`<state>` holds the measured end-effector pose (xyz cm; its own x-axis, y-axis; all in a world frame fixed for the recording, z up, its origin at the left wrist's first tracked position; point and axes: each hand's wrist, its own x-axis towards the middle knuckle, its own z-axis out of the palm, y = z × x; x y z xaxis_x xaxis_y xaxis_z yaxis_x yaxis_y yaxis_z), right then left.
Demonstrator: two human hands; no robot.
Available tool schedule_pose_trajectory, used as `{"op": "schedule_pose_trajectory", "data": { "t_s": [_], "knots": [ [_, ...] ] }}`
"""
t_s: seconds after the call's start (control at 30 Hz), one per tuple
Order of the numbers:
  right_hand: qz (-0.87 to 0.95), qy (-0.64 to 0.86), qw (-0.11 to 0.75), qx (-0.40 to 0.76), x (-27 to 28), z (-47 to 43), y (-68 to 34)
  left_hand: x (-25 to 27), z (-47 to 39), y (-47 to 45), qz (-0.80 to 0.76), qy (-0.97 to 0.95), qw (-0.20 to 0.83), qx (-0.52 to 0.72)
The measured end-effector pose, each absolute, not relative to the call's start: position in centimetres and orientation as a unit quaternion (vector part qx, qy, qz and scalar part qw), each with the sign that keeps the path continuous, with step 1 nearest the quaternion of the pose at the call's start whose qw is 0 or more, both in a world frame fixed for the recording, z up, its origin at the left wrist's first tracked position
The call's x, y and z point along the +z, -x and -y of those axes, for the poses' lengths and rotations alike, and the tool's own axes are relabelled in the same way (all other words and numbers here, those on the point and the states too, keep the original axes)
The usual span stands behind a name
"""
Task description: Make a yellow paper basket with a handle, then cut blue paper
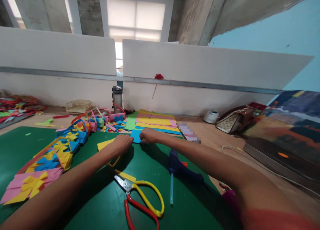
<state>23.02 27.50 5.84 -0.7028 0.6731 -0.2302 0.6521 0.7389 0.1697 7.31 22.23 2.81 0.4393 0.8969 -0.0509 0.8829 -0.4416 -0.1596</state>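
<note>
A small piece of blue paper [136, 135] lies between my hands above the green mat [97, 193]. My right hand [149, 135] is closed on its right side, fingers bent down over the edge. At its left edge, my left hand [124, 144] is closed with fingertips at the paper. Yellow paper [105, 144] shows partly from under my left wrist. Nearer to me rest scissors [128, 187] with one yellow and one red handle, beside a yellow strip [128, 176]. A dark blue glue gun [178, 166] with a clear glue stick [171, 189] lies below my right forearm.
Paper baskets with bows [60, 146] line the left. Coloured sheets [156, 118], paper scraps [115, 126] and a grey bottle [117, 98] stand behind my hands. Rightward are a blurred flat object [188, 132], a white device [211, 116], a handbag [231, 120] and a brown case [280, 163].
</note>
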Motion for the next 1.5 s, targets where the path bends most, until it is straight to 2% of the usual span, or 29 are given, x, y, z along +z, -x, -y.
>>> {"op": "schedule_pose_trajectory", "data": {
  "t_s": [0.47,0.8,1.5],
  "knots": [
    [-0.923,-0.352,0.155,0.002,5.9,-27.8,-24.2,3.8,-23.9,-9.6,0.581,0.812,0.055,0.002],
    [-0.916,-0.364,0.167,0.0,6.0,-28.2,-23.7,2.8,-23.9,-9.8,0.592,0.806,0.028,-0.01],
    [-0.901,-0.39,0.189,0.01,5.5,-29.1,-23.2,3.9,-22.9,-10.3,0.579,0.815,0.015,-0.015]
  ]
}}
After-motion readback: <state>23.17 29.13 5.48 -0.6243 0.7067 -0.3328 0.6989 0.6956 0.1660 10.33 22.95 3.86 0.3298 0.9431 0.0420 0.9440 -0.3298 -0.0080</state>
